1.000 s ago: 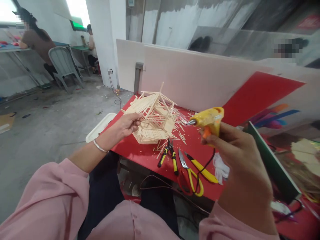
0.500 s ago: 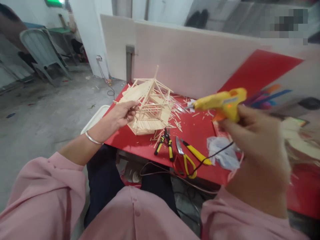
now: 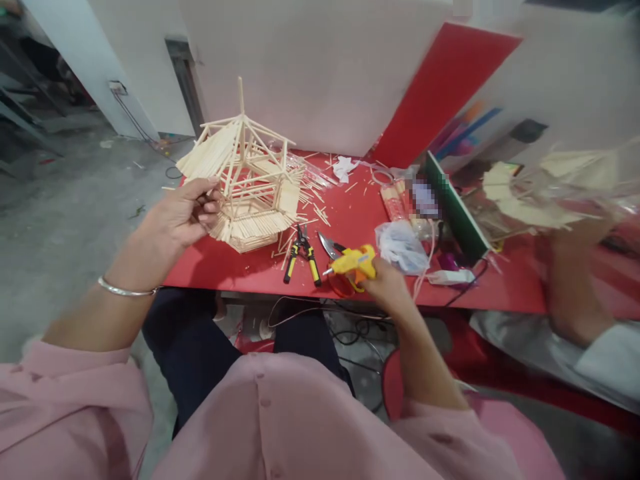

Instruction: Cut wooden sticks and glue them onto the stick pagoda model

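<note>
A small pavilion built of thin wooden sticks [image 3: 247,183] stands on the red table [image 3: 240,270]. My left hand [image 3: 183,213] rests against its left side, fingers curled on the roof edge and base. My right hand [image 3: 387,287] grips a yellow glue gun [image 3: 350,261] low at the table's front edge, nozzle pointing left, lying over the scissors [image 3: 333,247].
Black-and-yellow pliers [image 3: 301,255] lie beside loose sticks. A crumpled plastic bag [image 3: 400,243], a green-edged board [image 3: 453,207] and a white divider wall [image 3: 320,73] stand behind. Another person's arm [image 3: 570,293] holds a stick piece at the right. Cables hang under the table.
My right hand has dropped the glue gun from mid-air down to the table's front edge. The view has swung right and down. My left hand stays on the stick pavilion.
</note>
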Demonstrator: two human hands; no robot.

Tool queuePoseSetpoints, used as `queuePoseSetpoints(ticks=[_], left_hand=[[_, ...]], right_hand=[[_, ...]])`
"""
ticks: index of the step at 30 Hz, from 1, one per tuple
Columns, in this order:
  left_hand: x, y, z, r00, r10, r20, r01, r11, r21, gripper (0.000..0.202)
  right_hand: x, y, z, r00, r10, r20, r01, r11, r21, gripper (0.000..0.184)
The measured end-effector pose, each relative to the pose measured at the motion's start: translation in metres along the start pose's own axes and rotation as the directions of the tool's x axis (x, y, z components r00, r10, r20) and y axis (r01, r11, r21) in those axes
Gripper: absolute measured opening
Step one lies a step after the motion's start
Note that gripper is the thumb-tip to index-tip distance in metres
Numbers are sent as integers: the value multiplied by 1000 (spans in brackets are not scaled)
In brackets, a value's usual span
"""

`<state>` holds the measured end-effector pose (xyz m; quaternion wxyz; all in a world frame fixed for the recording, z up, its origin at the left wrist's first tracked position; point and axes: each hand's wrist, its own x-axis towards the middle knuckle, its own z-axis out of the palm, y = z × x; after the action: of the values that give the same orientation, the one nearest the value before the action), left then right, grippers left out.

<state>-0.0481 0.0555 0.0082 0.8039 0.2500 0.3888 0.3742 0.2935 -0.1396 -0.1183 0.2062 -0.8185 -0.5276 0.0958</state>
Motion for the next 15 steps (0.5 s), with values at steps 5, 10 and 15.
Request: queuePoseSetpoints(ticks=[5, 10, 15], left_hand=[[2, -2, 4, 990, 108, -86, -102, 992, 75, 20], [5, -6, 3, 994, 97, -46, -95, 994, 48, 15], [7, -6, -1, 995, 77, -59, -74, 996, 48, 16]], right_hand=[[4, 31, 53, 999, -42, -31, 43, 999, 15, 16], [55, 15, 49, 996, -78, -53, 81, 995, 55, 17], [51, -18, -3, 999, 32, -2, -32, 993, 113, 25]])
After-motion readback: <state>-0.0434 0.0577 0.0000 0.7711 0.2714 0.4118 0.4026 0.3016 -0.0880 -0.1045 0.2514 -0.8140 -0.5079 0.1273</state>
